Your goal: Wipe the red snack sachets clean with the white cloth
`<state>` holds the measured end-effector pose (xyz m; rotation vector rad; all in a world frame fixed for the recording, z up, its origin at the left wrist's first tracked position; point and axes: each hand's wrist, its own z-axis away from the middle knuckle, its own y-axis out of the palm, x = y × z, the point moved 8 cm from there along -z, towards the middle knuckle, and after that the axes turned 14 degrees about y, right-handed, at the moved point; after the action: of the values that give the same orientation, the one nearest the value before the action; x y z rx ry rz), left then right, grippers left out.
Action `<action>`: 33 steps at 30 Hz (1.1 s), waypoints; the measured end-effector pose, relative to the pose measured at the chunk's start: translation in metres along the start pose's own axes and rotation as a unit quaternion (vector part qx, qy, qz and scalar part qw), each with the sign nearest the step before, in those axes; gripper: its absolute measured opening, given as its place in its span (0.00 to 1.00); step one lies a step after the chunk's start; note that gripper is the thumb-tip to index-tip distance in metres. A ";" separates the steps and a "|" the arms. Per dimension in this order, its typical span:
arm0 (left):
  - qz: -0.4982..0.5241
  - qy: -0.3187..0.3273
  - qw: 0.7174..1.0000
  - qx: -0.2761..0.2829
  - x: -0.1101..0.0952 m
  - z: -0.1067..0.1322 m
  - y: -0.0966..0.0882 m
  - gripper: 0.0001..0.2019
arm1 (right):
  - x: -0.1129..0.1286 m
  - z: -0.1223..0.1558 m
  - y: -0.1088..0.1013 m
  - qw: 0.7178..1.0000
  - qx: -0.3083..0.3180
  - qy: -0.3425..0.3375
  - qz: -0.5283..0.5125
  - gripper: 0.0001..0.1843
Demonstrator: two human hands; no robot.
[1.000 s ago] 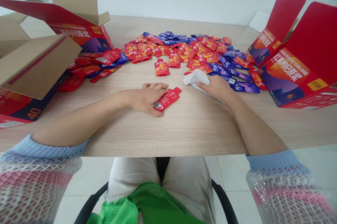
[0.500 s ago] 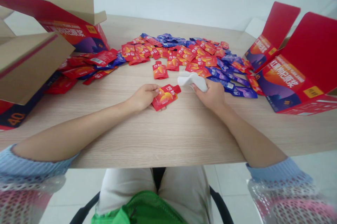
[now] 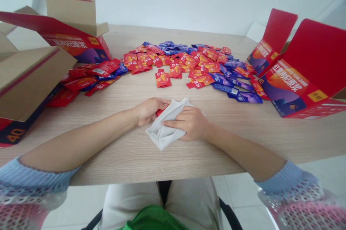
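My left hand pinches a red pouch at its edge, over the near middle of the table. Most of that pouch is covered by a white cloth. My right hand grips the cloth and presses it over the pouch, fingers pointing left. Just beyond the hands, a single red pouch with a spout-shaped top lies flat. Behind it spreads a loose heap of red pouches and purple-blue pouches.
Open red-and-purple cartons stand at both sides: a near left carton, a far left carton, a near right carton and a far right carton. Another pile of pouches lies by the left cartons. The table's front edge is close to my lap.
My right hand has brought the cloth left and down onto the pouch, spreading it over the print. My left hand keeps its hold on the pouch. The view has tilted slightly upward.
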<state>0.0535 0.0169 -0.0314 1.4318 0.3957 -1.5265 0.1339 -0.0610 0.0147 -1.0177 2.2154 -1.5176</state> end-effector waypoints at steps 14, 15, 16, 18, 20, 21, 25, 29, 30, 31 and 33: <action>0.013 0.005 1.000 -0.016 -0.001 0.004 0.005 0.18 | -0.082 -0.003 -0.019 0.956 0.055 0.266 0.109 0.19; 0.014 0.013 0.999 -0.034 -0.002 0.005 0.004 0.18 | -0.084 -0.004 -0.020 0.954 0.060 0.266 0.121 0.19; 0.016 0.021 0.998 -0.051 -0.003 0.005 0.003 0.18 | -0.086 -0.005 -0.020 0.952 0.064 0.268 0.130 0.19; 0.030 0.031 0.997 -0.070 -0.004 0.004 0.003 0.19 | -0.089 -0.006 -0.020 0.947 0.071 0.284 0.133 0.19; 0.049 0.040 0.995 -0.075 -0.003 0.002 0.002 0.20 | -0.093 -0.007 -0.020 0.940 0.075 0.308 0.125 0.19; 0.056 0.043 0.995 -0.077 -0.003 0.001 0.002 0.20 | -0.095 -0.006 -0.020 0.937 0.075 0.320 0.117 0.18; 0.055 0.049 0.994 -0.082 -0.002 0.000 0.001 0.18 | -0.104 -0.002 -0.018 0.931 0.079 0.354 0.037 0.17; 0.038 0.069 0.989 -0.127 -0.003 0.003 -0.001 0.18 | -0.111 0.006 -0.019 0.932 0.035 0.356 -0.055 0.17; 0.035 0.082 0.986 -0.143 -0.005 0.004 -0.002 0.17 | -0.115 0.009 -0.023 0.932 0.007 0.358 -0.058 0.18; 0.033 0.097 0.983 -0.155 -0.006 0.005 -0.003 0.17 | -0.118 0.012 -0.028 0.931 -0.023 0.361 -0.053 0.19; 0.029 0.121 0.979 -0.163 -0.009 0.005 -0.003 0.16 | -0.125 0.017 -0.042 0.924 -0.076 0.375 -0.012 0.21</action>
<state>0.0464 0.0183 -0.0228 1.3546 0.7106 -1.1782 0.2500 0.0033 0.0246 -0.5315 2.8559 -2.0138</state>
